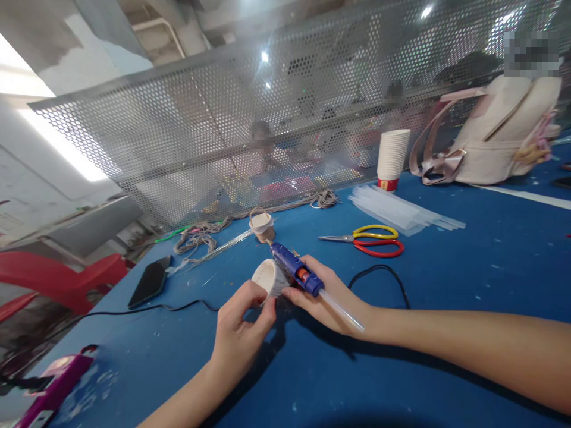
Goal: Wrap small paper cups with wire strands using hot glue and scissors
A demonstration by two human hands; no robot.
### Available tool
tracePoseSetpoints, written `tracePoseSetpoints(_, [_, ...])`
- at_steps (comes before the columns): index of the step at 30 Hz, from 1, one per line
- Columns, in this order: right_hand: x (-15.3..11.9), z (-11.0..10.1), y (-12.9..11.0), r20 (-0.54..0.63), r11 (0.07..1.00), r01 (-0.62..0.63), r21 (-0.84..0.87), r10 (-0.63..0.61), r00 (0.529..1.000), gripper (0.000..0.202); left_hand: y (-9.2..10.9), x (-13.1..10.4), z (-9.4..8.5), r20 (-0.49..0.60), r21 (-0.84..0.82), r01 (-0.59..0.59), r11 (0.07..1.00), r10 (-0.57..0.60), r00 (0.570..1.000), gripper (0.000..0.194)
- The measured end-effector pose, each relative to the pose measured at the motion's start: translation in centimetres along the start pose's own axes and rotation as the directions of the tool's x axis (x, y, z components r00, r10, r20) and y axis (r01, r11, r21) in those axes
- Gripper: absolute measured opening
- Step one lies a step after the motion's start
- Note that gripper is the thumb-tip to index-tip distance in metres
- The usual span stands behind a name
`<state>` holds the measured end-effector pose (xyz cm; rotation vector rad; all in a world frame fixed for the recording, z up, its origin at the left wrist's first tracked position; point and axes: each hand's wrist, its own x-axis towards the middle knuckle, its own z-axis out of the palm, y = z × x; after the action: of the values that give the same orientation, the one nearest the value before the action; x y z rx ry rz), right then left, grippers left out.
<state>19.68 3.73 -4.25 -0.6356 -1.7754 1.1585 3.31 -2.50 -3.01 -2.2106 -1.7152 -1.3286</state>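
My left hand [245,318] pinches the rim of a white paper cup [277,278], which is tilted with its mouth toward me and to the left. In my right hand [328,297] is a blue hot glue gun [292,264], a clear glue stick [343,310] poking out of its rear. The gun's nozzle points away from me, above the cup's far side; whether it touches the cup I cannot tell. Just beyond the nozzle stands a small cup with a looped handle [262,227], wrapped in brownish material below its rim.
Scissors [357,239] with yellow and red handles lie beyond my right hand, near clear glue sticks [401,211] and stacked paper cups [393,157]. Grey cord [196,238], a black phone [150,280] and a purple power strip [57,389] are leftward. A backpack [491,139] sits by the perforated screen [223,119].
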Motion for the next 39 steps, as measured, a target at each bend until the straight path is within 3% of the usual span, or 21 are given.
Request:
tracePoseSetpoints(20, [-0.1,0.4,0.5,0.021,0.998,-0.065,0.004,0.065,0.998,0.017,0.2,0.5,0.2,0.013,0.097,0.144,0.985,-0.146,0.989,0.025])
tracePoseSetpoints(27, [0.2,0.5,0.5,0.025,0.997,-0.071,0.008,0.071,0.997,0.019,-0.9,0.9,-0.7,0.203,0.297,0.068,0.952,-0.132,0.97,0.025])
tracePoseSetpoints(34, [0.6,0.1,-0.2,-0.041,0.998,-0.067,0.02,0.068,0.997,0.018,-1.0,2.4,-0.9,0.126,0.523,0.04,0.852,-0.123,0.984,0.013])
tracePoseSetpoints(39, [1.0,-0.8,-0.5,-0.107,0.991,-0.126,0.053,0.131,0.986,0.016,0.2,4.5,-0.2,0.194,0.642,-0.131,0.755,0.005,0.981,0.013])
